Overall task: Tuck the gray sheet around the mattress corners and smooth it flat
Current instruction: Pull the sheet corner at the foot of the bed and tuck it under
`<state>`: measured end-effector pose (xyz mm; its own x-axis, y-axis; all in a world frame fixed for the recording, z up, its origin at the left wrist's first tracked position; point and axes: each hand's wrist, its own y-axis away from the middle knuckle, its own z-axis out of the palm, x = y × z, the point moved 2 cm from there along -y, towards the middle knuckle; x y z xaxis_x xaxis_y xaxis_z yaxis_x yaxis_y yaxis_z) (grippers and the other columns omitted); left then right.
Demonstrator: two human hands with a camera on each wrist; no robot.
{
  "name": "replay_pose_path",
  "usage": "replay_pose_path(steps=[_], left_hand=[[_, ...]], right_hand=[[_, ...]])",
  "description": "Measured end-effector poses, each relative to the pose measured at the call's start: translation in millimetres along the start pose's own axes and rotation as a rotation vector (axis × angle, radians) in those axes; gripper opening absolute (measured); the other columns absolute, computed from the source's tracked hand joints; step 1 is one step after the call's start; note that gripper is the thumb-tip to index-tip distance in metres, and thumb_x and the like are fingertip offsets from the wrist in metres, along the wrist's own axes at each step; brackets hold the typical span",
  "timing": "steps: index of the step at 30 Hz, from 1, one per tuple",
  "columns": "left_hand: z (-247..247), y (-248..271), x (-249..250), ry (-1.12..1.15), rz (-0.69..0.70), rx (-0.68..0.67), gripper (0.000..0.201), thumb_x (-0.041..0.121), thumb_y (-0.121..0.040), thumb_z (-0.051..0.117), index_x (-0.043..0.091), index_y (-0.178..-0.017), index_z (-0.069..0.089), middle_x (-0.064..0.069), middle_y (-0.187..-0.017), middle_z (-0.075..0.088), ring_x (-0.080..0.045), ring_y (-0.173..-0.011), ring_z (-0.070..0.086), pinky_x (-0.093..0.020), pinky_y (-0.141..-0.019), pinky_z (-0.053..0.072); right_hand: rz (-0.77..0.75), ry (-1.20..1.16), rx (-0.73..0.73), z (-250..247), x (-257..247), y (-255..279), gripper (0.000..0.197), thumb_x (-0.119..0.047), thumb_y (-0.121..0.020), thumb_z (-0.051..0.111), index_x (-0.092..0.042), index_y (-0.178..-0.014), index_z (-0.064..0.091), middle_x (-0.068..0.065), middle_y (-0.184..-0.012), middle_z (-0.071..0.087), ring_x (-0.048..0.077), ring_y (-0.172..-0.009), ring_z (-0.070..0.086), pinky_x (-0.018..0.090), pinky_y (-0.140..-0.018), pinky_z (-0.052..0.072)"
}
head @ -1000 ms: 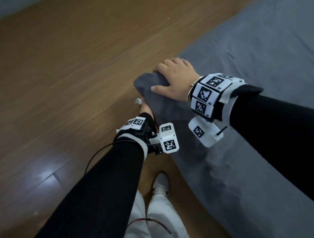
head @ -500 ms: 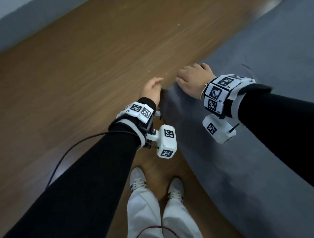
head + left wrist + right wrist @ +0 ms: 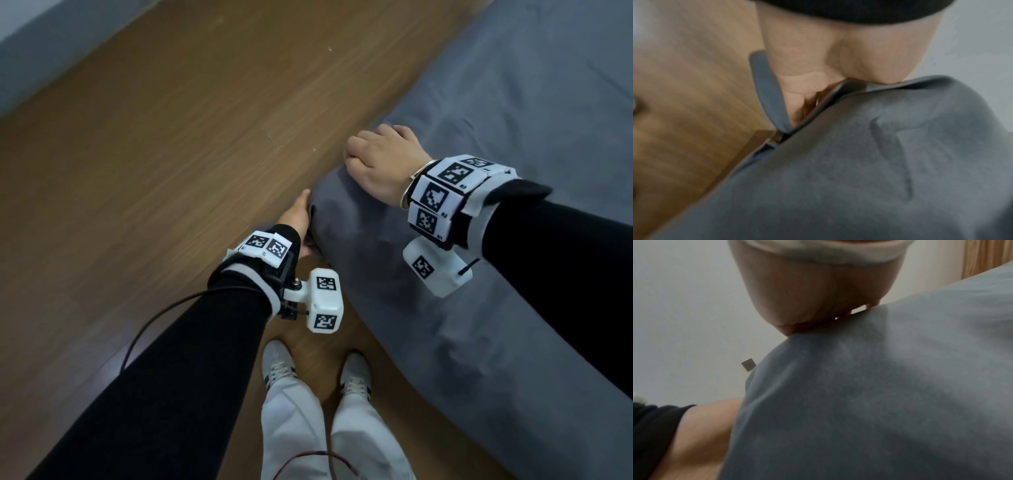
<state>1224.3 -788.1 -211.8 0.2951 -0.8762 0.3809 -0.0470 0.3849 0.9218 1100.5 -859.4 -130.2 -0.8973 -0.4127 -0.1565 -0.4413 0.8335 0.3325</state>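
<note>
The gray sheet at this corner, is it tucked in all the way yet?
Not yet. The gray sheet covers the corner, but its hem stands loose, wrapped round the left hand. The right hand rests on top.

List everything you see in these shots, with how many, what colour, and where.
Gray fabric sheet: one, gray, covering the mattress corner at right.
Brown wooden floor: one, brown, left of the mattress.
White wall socket: one, white, on the pale wall in the right wrist view.
White sneakers: two, white with dark stripes, on the floor at bottom centre.
White marker-tagged wrist cameras: two, white, one under each wrist.
Left hand: one, gripping the sheet edge at the corner's side.
Right hand: one, fingers curled, on top of the corner.
</note>
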Motion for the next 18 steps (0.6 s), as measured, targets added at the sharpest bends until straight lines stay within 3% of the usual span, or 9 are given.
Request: replay_pose_path(steps=[1, 3, 8, 13, 15, 18], left_hand=[[2, 2, -2, 0.121, -0.039, -0.019, 0.059, 0.059, -0.087, 0.044, 0.012, -0.121, 0.058, -0.010, -0.099, 0.068, -0.027, -0.087, 0.063, -0.036, -0.068, 0.054], [7, 7, -5, 0.230, -0.062, -0.049, 0.057, 0.059, -0.088, 0.044, 0.012, -0.116, 0.062, -0.007, -0.093, 0.068, -0.024, -0.080, 0.062, -0.031, -0.059, 0.051], [12, 5, -15, 0.398, -0.102, -0.102, 0.055, 0.058, -0.091, 0.039, 0.009, -0.080, 0.062, -0.006, -0.090, 0.069, -0.022, -0.075, 0.063, -0.032, -0.058, 0.049], [15, 8, -22, 0.342, -0.141, -0.046, 0.063, 0.064, -0.090, 0.032, 0.007, -0.080, 0.058, -0.011, -0.072, 0.062, -0.024, -0.065, 0.057, -0.034, -0.051, 0.045], [14, 6, -23, 0.365, -0.138, -0.064, 0.064, 0.065, -0.090, 0.031, 0.009, -0.086, 0.062, -0.011, -0.078, 0.066, -0.024, -0.067, 0.060, -0.030, -0.049, 0.048], [13, -3, -27, 0.420, -0.091, -0.133, 0.061, 0.060, -0.094, 0.023, 0.013, -0.088, 0.061, -0.003, -0.095, 0.066, -0.020, -0.072, 0.062, -0.026, -0.048, 0.050]], right_hand=[[-0.002, -0.012, -0.005, 0, 0, 0, 0.032, -0.027, -0.096, 0.028, -0.013, -0.108, 0.055, 0.003, -0.118, 0.058, 0.027, -0.115, 0.046, 0.045, -0.110, 0.021], [-0.007, -0.030, -0.020, 3, 0, 1, 0.033, -0.027, -0.097, 0.028, -0.014, -0.111, 0.054, 0.003, -0.120, 0.057, 0.026, -0.118, 0.045, 0.045, -0.111, 0.020], [-0.009, -0.031, -0.038, 17, -6, -4, 0.031, -0.027, -0.098, 0.029, -0.013, -0.111, 0.054, 0.004, -0.122, 0.056, 0.024, -0.126, 0.042, 0.046, -0.113, 0.017], [0.008, -0.045, -0.004, 19, -8, -10, 0.031, -0.029, -0.099, 0.029, -0.013, -0.108, 0.054, 0.004, -0.117, 0.056, 0.025, -0.122, 0.043, 0.046, -0.113, 0.016], [0.005, -0.080, -0.016, 19, -6, -9, 0.032, -0.030, -0.099, 0.028, -0.014, -0.111, 0.054, 0.004, -0.119, 0.055, 0.024, -0.126, 0.040, 0.047, -0.114, 0.013], [-0.022, -0.127, -0.100, 25, -8, -7, 0.037, -0.031, -0.100, 0.030, -0.017, -0.128, 0.050, 0.002, -0.137, 0.047, 0.020, -0.141, 0.026, 0.053, -0.116, 0.004]])
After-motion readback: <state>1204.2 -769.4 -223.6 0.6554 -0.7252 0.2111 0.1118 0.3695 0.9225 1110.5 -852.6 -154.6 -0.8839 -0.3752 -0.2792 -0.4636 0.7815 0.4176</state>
